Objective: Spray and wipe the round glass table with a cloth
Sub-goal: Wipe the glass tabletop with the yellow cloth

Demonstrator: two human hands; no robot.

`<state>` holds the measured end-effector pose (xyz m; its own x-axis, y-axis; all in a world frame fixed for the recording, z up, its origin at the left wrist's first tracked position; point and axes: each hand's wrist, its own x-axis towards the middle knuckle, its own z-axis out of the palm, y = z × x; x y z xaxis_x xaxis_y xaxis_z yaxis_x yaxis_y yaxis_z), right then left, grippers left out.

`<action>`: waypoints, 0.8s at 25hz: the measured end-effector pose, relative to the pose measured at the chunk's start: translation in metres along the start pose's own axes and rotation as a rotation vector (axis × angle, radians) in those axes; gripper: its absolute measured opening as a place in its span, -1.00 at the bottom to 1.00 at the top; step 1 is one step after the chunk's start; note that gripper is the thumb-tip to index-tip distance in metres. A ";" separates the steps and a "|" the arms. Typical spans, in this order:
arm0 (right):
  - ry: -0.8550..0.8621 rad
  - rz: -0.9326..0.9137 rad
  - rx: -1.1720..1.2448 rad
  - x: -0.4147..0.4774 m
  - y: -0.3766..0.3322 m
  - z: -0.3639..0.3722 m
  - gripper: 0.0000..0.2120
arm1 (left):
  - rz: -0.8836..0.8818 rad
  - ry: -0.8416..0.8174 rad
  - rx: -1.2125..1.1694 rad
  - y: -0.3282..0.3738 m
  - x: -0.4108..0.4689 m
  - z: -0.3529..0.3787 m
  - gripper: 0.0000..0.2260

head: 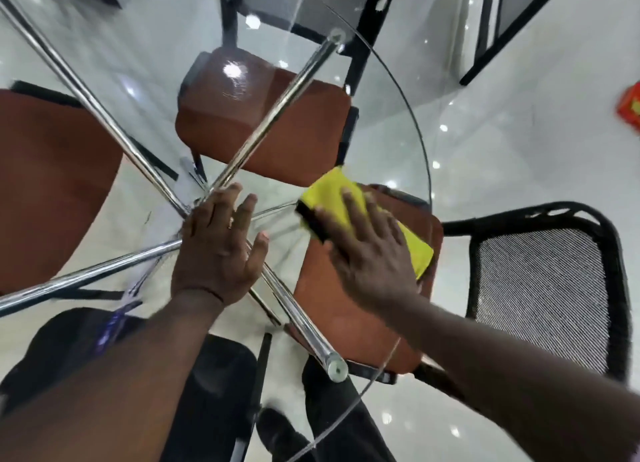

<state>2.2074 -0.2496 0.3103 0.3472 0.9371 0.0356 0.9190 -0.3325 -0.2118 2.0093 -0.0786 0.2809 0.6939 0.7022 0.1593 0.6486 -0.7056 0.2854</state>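
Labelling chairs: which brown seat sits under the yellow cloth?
The lower-right brown seat, beside the black mesh backrest: the right hand presses the yellow cloth on the glass above it. The other two seats lie far left and top centre.

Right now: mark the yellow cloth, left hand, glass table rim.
yellow cloth (326,192), head view, bare upper corner.
left hand (218,250), head view, back of hand.
glass table (428,164), head view, right rim.
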 end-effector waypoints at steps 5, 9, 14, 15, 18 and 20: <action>0.083 -0.325 -0.118 0.170 0.084 -0.004 -0.53 | -0.024 0.003 -0.032 0.000 -0.001 0.001 -0.48; 0.185 0.655 0.098 0.237 0.012 0.009 -0.45 | -0.069 -0.023 0.010 0.003 0.000 -0.005 -0.43; -0.090 -0.715 -0.068 0.205 -0.025 0.023 -0.53 | -0.060 -0.045 0.039 0.002 0.005 -0.009 -0.40; -0.082 -0.696 -0.076 0.222 -0.003 0.021 -0.55 | -0.064 -0.053 0.038 0.005 0.002 -0.009 -0.40; 0.143 0.019 -0.069 0.282 0.068 0.003 -0.54 | -0.074 -0.050 0.063 0.008 0.001 -0.009 -0.38; 0.150 0.391 0.041 0.286 0.090 -0.010 -0.47 | -0.085 -0.058 0.054 0.007 0.002 -0.010 -0.39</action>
<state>2.3912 -0.0130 0.3109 0.6943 0.7146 0.0859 0.7056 -0.6523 -0.2766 2.0124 -0.0812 0.2930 0.6517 0.7541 0.0813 0.7206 -0.6490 0.2441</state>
